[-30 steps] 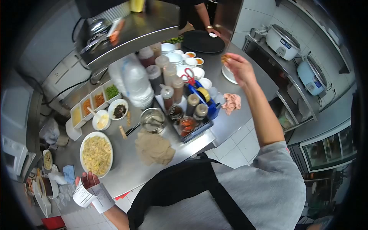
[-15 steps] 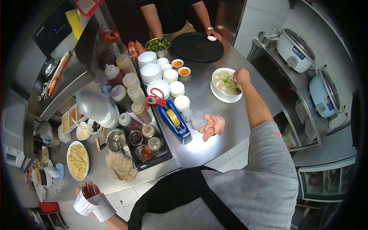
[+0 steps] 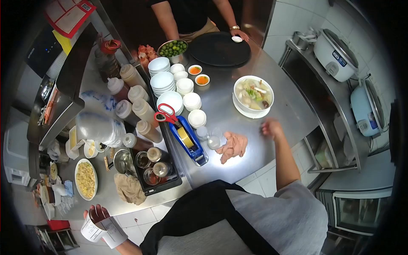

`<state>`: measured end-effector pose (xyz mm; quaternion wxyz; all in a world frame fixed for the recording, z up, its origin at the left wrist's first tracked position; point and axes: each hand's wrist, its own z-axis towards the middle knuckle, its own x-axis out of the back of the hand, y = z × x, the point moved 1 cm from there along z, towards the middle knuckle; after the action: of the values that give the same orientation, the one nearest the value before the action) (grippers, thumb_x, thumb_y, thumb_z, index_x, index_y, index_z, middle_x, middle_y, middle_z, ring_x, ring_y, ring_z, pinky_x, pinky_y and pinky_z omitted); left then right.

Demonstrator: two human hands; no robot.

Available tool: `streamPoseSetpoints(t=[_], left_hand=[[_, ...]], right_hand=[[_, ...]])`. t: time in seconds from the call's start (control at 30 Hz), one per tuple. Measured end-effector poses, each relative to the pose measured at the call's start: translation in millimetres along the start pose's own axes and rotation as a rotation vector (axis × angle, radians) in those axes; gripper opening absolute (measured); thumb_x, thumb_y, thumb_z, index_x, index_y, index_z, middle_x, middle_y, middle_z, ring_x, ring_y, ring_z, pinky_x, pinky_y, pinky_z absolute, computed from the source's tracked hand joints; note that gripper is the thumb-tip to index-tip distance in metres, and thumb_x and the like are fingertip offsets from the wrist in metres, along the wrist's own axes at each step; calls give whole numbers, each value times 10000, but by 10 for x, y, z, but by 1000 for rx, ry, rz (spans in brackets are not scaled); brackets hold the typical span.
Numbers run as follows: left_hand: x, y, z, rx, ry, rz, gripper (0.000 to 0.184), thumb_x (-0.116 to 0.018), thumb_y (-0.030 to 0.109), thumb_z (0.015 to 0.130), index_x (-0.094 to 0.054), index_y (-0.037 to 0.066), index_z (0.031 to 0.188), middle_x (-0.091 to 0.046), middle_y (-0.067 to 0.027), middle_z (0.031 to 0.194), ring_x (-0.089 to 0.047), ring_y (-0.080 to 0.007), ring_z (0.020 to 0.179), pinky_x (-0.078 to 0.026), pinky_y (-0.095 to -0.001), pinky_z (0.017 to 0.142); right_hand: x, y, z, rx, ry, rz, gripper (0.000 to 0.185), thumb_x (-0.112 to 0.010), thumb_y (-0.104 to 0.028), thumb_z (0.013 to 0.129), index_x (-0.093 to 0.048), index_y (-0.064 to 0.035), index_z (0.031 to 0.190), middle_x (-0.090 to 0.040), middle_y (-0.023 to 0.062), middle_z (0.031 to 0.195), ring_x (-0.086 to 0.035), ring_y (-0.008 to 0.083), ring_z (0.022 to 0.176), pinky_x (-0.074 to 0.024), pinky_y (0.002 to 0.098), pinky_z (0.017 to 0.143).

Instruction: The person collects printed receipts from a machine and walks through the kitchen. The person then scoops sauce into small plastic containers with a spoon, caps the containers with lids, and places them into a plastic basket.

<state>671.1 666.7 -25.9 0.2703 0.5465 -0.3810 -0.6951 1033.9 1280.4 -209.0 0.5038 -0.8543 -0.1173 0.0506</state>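
My right hand [image 3: 270, 128] is over the steel counter, just below a white bowl of soup [image 3: 253, 94] that stands on a white plate [image 3: 250, 112]. Its fingers are curled and blurred, and whether they hold anything cannot be made out. At the lower left, my left hand [image 3: 98, 214] has curled fingers around a curved paper slip [image 3: 103, 231] with print on it. An oval dish of fried rice [image 3: 86, 179] lies above it. Left of my right hand is a crumpled pink cloth [image 3: 232, 146], beside a blue tape dispenser [image 3: 187, 141] with red scissors [image 3: 166, 113].
A person's hand [image 3: 240, 34] rests by a round black tray [image 3: 220, 49] across the counter. Stacked white bowls [image 3: 162, 82], two sauce dishes [image 3: 202, 80] and squeeze bottles [image 3: 143, 109] fill the middle. Rice cookers [image 3: 335, 55] stand on the right shelf.
My right hand was at the soup bowl and has moved down, away from it. My left hand keeps the paper slip. The view has shifted slightly.
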Motion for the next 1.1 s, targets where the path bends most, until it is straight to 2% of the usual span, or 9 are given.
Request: streamPoseSetpoints(t=[0.03,0.13,0.33,0.53,0.63,0.73,0.9,1.0,1.1], left_hand=[[-58,-43,-26,4,36,-1,375,-481,300,902,-454,204,1263,-619,-102,1094,-623,-297,948,-537,-405,778],[-208,-43,-35,33,16,-19,374,-484,303,901,-457,202,1260,-621,-100,1089,-625,-293,940,-535,-407,777],[-173,-104,-21,19,-10,-2,434,-451,300,914,-369,163,1318,-592,-153,1135,-604,-314,998,-520,-421,829],[-265,-151,50,18,-73,9,380,-476,304,902,-459,175,1260,-606,-126,1112,-616,-314,962,-530,-427,806],[-370,-166,59,12,-107,15,385,-483,305,898,-460,175,1260,-607,-127,1109,-616,-316,963,-532,-425,801],[-287,-174,94,33,9,20,381,-487,307,899,-464,179,1256,-610,-126,1103,-616,-318,961,-535,-422,791],[-275,-154,160,61,-58,60,418,-451,320,917,-393,179,1305,-611,-126,1109,-616,-302,971,-523,-419,815],[-312,-156,252,111,-141,86,370,-464,330,918,-451,200,1263,-619,-87,1097,-605,-276,1000,-527,-408,811],[-141,-117,399,228,12,109,322,-461,350,925,-496,218,1217,-627,-35,1083,-591,-248,1031,-526,-391,809]], right_hand=[[-201,-32,-119,-157,-131,149,207,-408,-201,938,-512,-22,927,-601,104,762,-580,166,606,-495,262,520],[-305,143,167,-118,-177,301,204,-391,-149,942,-488,21,999,-618,147,879,-612,202,751,-528,280,650],[-446,146,332,-143,35,516,195,-412,-82,923,-466,88,1003,-596,192,897,-621,264,767,-561,339,691],[-547,21,619,-134,42,577,204,-395,-85,933,-468,101,976,-590,195,895,-624,279,779,-566,347,692],[-587,-56,820,-149,70,603,205,-396,-87,934,-472,102,960,-590,196,893,-625,278,773,-568,345,677],[-599,-128,1030,-124,67,607,197,-386,-78,928,-476,96,944,-595,188,862,-628,268,734,-571,334,643],[-586,-188,1424,-91,60,592,191,-378,-75,929,-486,82,922,-608,163,819,-632,254,711,-570,336,655],[-611,-384,1347,-68,118,543,200,-370,-78,927,-494,79,925,-607,160,793,-630,239,690,-568,326,623],[-510,-478,1428,-27,100,306,201,-419,-90,892,-562,46,933,-616,163,806,-633,271,675,-561,351,615]])
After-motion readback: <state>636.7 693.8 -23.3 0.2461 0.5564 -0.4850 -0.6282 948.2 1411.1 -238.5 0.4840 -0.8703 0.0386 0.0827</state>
